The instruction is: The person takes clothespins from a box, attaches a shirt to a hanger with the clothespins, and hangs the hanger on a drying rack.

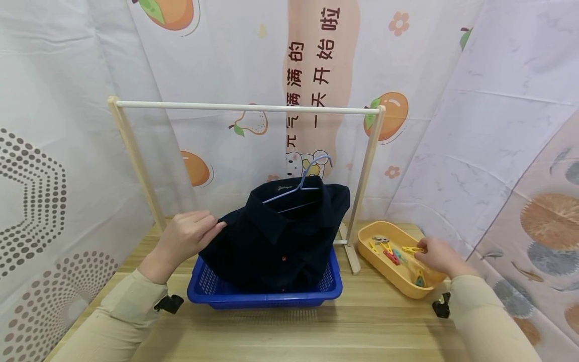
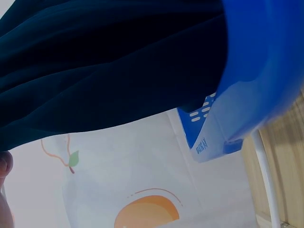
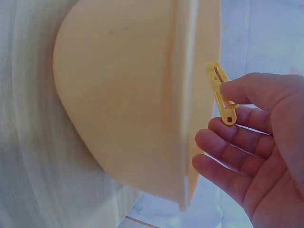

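Dark button-up shirt (image 1: 280, 251) in blue basket (image 1: 267, 301), hanger (image 1: 300, 187) already inside collar (image 1: 267, 211), apart from top rail (image 1: 244, 106) at twelve o'clock. Left grip (image 1: 190, 232) pinches shirt's nine-o'clock edge; right grip (image 1: 440, 256), three o'clock, pinches yellow clothespin (image 1: 410, 249) over tray (image 1: 391, 269). Seemingly part-done: clothespin not yet on shirt.

Bright, soft light spreads evenly over the curtains (image 1: 244, 65) around me, and a faint, speckled shadow falls on the bench (image 1: 375, 327) below the blue basket (image 1: 333, 287). The dark shirt (image 1: 267, 251) swallows most shading. The right grip (image 1: 438, 256) blurs slightly overhead; both wrist views look dimmer, hazy and bluish.
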Action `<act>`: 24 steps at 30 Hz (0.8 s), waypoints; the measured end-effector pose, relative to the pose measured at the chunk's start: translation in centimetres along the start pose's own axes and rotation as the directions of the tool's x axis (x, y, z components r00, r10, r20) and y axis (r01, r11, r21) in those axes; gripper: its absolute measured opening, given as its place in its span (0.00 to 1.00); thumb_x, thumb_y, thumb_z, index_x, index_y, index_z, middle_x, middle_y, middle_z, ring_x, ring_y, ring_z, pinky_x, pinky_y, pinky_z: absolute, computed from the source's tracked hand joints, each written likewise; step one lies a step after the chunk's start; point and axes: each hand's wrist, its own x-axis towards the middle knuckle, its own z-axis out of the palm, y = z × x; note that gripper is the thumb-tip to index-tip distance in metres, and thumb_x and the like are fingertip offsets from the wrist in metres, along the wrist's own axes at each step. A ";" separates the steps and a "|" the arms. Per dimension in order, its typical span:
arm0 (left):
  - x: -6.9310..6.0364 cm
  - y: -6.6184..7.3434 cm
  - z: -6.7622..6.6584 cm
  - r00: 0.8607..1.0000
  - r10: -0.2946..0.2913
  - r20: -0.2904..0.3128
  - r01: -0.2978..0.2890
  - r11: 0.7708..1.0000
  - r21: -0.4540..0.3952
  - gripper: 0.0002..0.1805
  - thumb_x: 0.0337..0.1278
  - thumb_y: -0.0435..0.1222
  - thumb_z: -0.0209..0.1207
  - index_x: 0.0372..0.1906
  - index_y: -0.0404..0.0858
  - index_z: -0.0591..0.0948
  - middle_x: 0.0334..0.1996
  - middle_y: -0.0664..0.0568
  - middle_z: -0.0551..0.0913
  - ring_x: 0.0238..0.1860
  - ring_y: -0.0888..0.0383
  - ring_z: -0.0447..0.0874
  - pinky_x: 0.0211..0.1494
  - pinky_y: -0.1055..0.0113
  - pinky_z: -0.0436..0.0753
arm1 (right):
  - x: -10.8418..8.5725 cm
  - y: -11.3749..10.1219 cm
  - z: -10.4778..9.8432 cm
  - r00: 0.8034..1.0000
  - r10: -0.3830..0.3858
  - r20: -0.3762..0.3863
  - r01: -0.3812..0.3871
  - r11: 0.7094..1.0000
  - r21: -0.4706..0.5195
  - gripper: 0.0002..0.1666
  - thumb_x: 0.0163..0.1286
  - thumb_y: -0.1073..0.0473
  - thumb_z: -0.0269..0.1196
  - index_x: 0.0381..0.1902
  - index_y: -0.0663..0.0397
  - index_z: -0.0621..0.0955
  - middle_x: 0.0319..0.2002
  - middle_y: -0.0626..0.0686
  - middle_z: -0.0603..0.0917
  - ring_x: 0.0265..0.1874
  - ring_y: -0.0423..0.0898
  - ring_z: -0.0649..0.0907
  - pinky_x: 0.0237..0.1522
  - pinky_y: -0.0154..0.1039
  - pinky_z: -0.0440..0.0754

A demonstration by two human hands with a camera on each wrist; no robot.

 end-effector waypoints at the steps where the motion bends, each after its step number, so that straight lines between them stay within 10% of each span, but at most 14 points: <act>1: 0.0 0.0 0.0 1.000 0.000 -0.001 0.000 1.000 -0.001 0.27 0.80 0.43 0.51 0.18 0.42 0.63 0.17 0.60 0.54 0.14 0.66 0.49 0.16 0.73 0.50 | 0.0 -0.1 -0.1 1.000 -0.004 -0.007 0.004 1.000 0.001 0.18 0.67 0.62 0.67 0.44 0.75 0.80 0.35 0.62 0.83 0.37 0.59 0.82 0.42 0.60 0.80; 24: 0.1 0.0 -0.1 1.000 -0.001 -0.002 0.001 1.000 0.009 0.27 0.80 0.43 0.51 0.18 0.43 0.63 0.17 0.60 0.54 0.16 0.66 0.48 0.17 0.72 0.50 | -0.5 -2.9 -2.4 0.989 -0.090 -0.116 0.099 0.992 0.078 0.21 0.70 0.62 0.66 0.52 0.77 0.78 0.38 0.61 0.85 0.40 0.58 0.85 0.43 0.57 0.83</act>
